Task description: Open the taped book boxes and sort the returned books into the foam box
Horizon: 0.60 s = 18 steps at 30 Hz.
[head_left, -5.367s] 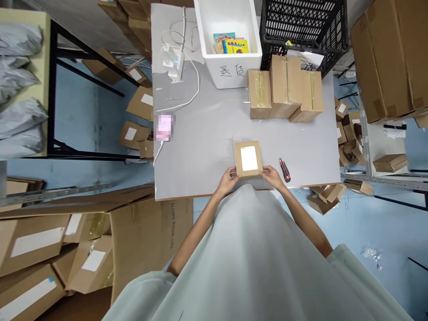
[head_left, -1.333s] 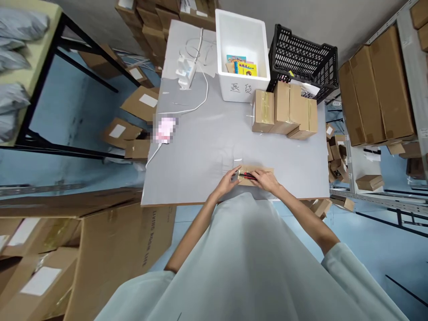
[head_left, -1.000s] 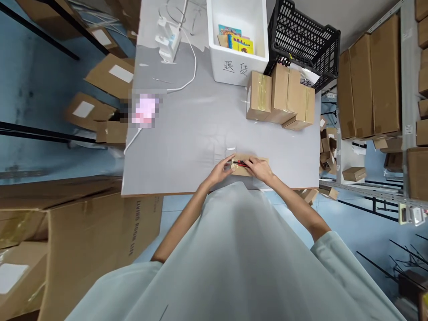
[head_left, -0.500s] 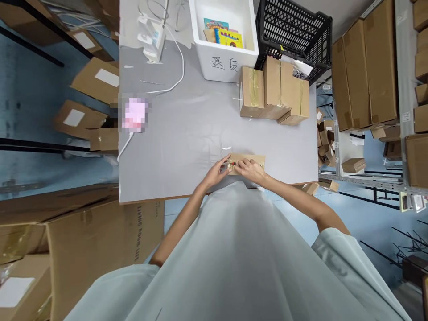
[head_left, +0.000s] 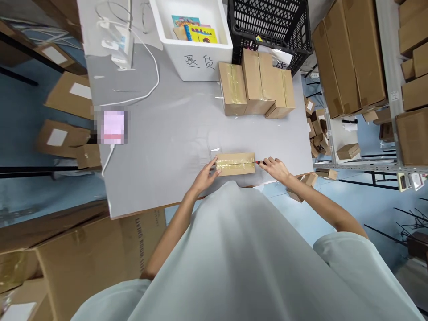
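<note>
"Where does the box (head_left: 236, 164) sit?"

"On the tabletop (head_left: 163, 151), close to its front edge and a little right of the middle, narrow side up. A dark line runs along the tape (head_left: 230, 167); I can't tell if it's cut through."

"And the hands?"

"The left hand (head_left: 203, 179) has a half-spread grip, thumb and fingers against the box's left end. The right hand (head_left: 277, 170) has its grip curled round a knife (head_left: 261, 162) at the right end. The blade is too small to make out."

"What worries you?"

"If the left hand eases off, so narrow a box could tip or skid towards the front edge. If the tape gives suddenly, the knife could jump clear. Pressing too deep might score whatever is inside, and a stroke leftwards would head for those fingers."

"And the three boxes (head_left: 257, 82)?"

"Towards the back right corner, well apart from the blade."
</note>
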Available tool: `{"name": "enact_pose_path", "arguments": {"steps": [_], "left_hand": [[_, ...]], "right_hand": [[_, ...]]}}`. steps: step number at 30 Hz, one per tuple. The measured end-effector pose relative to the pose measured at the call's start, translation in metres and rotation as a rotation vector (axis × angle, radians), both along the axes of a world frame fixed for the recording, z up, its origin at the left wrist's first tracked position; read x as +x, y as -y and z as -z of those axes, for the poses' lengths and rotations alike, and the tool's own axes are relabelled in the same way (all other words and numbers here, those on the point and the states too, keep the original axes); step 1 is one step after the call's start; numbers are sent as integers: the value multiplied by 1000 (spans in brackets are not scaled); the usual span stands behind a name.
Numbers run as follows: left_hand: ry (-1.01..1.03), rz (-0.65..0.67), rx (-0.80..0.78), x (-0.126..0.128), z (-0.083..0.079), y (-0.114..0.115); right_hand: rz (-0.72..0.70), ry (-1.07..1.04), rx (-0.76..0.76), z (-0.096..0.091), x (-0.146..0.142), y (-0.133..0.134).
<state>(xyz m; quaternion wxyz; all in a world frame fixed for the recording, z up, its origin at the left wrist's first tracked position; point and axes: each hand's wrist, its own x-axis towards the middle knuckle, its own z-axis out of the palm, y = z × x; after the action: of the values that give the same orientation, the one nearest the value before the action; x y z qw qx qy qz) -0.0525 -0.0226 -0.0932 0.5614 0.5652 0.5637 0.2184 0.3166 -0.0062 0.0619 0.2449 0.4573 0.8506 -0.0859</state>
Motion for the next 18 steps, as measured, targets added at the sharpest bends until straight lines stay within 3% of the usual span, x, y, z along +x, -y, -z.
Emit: {"name": "enact_pose_path", "arguments": {"steps": [3, 6, 10, 14, 16, 18], "left_hand": [[-71, 22, -2, -1, -5, -1], [-166, 52, 25, -2, -12, -1], [-345, 74, 171, 10, -29, -3], [-336, 149, 291, 35, -38, -13], [-286, 89, 248, 41, -32, -24], [-260, -78, 134, 37, -21, -37]], "right_hand": [[110, -35, -3, 8, 7, 9], [318, -124, 0, 24, 9, 22], [808, -407, 17, 56, 2, 41], [1360, -901, -57, 94, -23, 54], [1564, -1139, -149, 108, -37, 55], [1676, -1275, -200, 117, -45, 52]]}}
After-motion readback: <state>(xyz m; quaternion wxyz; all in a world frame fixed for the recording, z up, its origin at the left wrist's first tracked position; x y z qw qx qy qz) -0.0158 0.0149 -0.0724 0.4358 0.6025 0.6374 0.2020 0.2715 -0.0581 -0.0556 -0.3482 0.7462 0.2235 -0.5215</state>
